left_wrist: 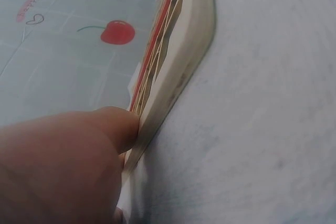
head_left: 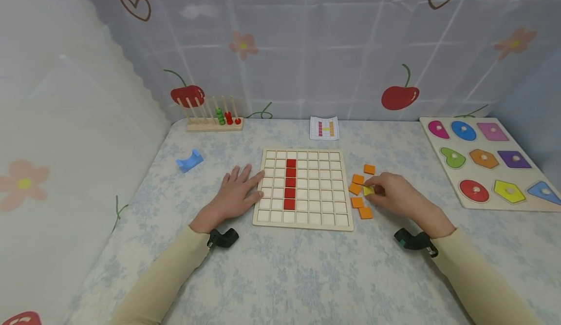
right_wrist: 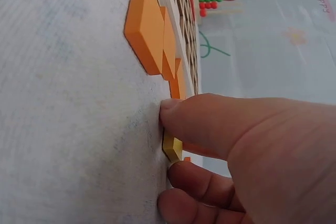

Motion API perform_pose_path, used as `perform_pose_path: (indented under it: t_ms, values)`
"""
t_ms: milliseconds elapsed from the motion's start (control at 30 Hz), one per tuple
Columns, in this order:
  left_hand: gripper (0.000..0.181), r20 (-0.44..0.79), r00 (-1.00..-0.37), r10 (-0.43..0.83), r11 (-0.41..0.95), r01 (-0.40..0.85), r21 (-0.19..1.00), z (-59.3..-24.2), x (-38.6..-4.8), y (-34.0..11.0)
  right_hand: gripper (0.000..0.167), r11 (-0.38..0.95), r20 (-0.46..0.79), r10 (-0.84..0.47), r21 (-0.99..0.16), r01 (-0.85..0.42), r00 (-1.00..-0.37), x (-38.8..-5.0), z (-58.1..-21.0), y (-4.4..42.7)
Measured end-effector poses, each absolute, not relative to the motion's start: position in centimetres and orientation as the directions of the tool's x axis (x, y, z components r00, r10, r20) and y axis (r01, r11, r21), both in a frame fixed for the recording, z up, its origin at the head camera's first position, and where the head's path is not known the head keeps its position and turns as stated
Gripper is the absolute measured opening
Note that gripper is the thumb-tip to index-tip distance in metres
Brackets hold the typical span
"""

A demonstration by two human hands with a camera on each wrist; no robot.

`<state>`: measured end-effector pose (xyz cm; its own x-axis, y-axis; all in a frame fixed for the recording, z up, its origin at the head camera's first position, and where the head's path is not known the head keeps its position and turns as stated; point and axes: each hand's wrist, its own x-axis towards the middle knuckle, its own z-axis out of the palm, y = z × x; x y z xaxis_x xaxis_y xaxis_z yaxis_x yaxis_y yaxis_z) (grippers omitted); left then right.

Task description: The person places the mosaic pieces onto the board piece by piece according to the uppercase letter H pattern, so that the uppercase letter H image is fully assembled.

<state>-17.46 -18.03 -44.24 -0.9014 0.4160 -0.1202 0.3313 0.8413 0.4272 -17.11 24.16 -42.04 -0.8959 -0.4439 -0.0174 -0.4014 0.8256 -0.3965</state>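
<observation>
A wooden grid board point(head_left: 302, 228) lies flat, with a column of several red square tiles point(head_left: 290, 182) in its left part. Spread out on the table, my left hand point(head_left: 234, 196) has thumb and index finger touching the board's left edge; the left wrist view shows the thumb point(left_wrist: 123, 127) against the frame. My right hand point(head_left: 396, 193) is just right of the board and pinches a yellow square tile point(head_left: 367, 190) between thumb and fingers. That yellow tile point(right_wrist: 172, 148) is at table level, partly covered by the thumb. Several orange tiles point(head_left: 365, 213) lie loosely around it.
Behind the board lies a small pattern card point(head_left: 324, 128). A bead stand with pegs point(head_left: 215, 127) is at the back left, with a blue cradle-shaped piece point(head_left: 190, 161) in front. At right lies a shape puzzle board point(head_left: 454, 164). Curtains border the table's back.
</observation>
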Motion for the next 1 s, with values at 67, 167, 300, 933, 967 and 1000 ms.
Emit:
perform_pose_path:
  t_ms: [67, 167, 300, 933, 967, 1000]
  values:
    - [0.062, -0.121, -0.901, 0.416, 0.841, 0.33, 0.429, -44.26, -17.5, -18.07, 0.023, 0.825, -0.021, -0.447, -0.396, -0.403, -0.894, -17.16, -41.98, 24.14]
    - [0.062, -0.127, -0.899, 0.419, 0.838, 0.329, 0.435, -44.26, -17.53, -18.07, 0.024, 0.828, -0.035, -0.448, -0.394, -0.4, -0.894, -17.19, -41.9, 24.14]
    - [0.062, -0.133, -0.897, 0.422, 0.836, 0.329, 0.438, -44.2, -17.54, -18.02, 0.025, 0.837, -0.045, -0.443, -0.378, -0.395, -0.895, -17.21, -41.83, 24.21]
    - [0.06, -0.09, -0.898, 0.431, 0.813, 0.343, 0.471, -44.21, -17.38, -18.1, 0.025, 0.85, -0.063, -0.421, -0.374, -0.37, -0.905, -17.1, -41.48, 24.0]
    - [0.06, -0.084, -0.897, 0.433, 0.808, 0.345, 0.478, -44.18, -17.35, -18.11, 0.025, 0.852, -0.064, -0.42, -0.373, -0.369, -0.905, -17.09, -41.49, 23.98]
    - [0.06, -0.079, -0.897, 0.435, 0.804, 0.347, 0.482, -44.14, -17.33, -18.1, 0.025, 0.853, -0.064, -0.419, -0.37, -0.368, -0.906, -17.08, -41.5, 23.96]
